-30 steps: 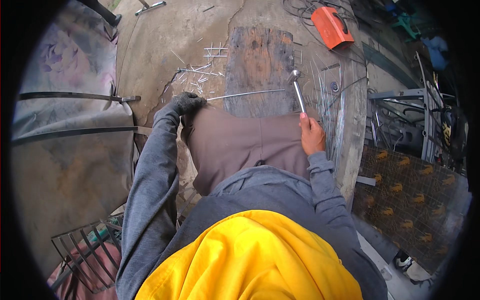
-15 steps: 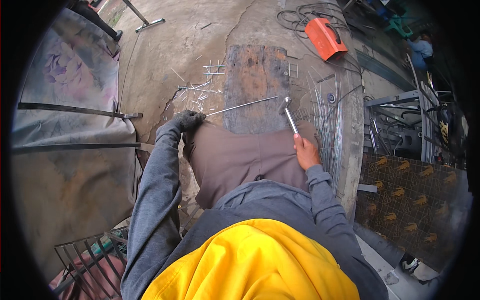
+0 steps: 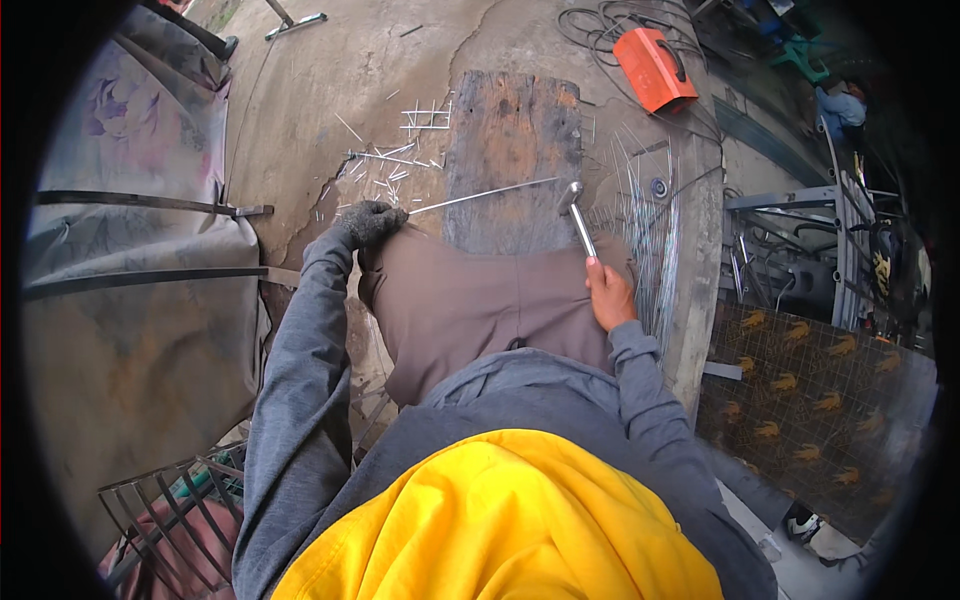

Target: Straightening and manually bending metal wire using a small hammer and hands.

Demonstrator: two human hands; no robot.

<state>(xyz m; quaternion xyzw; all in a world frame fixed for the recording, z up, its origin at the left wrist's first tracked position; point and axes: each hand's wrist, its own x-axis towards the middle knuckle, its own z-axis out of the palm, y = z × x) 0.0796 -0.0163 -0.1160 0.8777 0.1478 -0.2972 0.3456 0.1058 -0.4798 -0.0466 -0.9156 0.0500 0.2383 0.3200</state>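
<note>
My left hand (image 3: 370, 223), in a dark grey glove, is closed on one end of a thin metal rod (image 3: 480, 194). The rod slants up to the right across a worn wooden plank (image 3: 513, 130) on the ground, its far end near the hammer. Bare, my right hand (image 3: 610, 292) grips the shiny metal handle of a hammer (image 3: 583, 232). The hammer's head is raised at the plank's right edge, close to the rod's tip; whether they touch I cannot tell. Short cut metal pieces (image 3: 393, 180) lie scattered left of the plank, beside a small welded rod grid (image 3: 427, 118).
Long thin rods (image 3: 650, 250) lie bundled right of the plank, with a small round disc (image 3: 658, 187) among them. An orange box-shaped machine (image 3: 655, 70) with coiled cables stands at the far right. Draped cloth (image 3: 140, 300) hangs on the left. Another person (image 3: 842, 105) is at the upper right.
The view has shifted slightly, so the scene sits a little differently in it. Both hands keep their grips, and the rod and hammer stay in nearly the same place.
</note>
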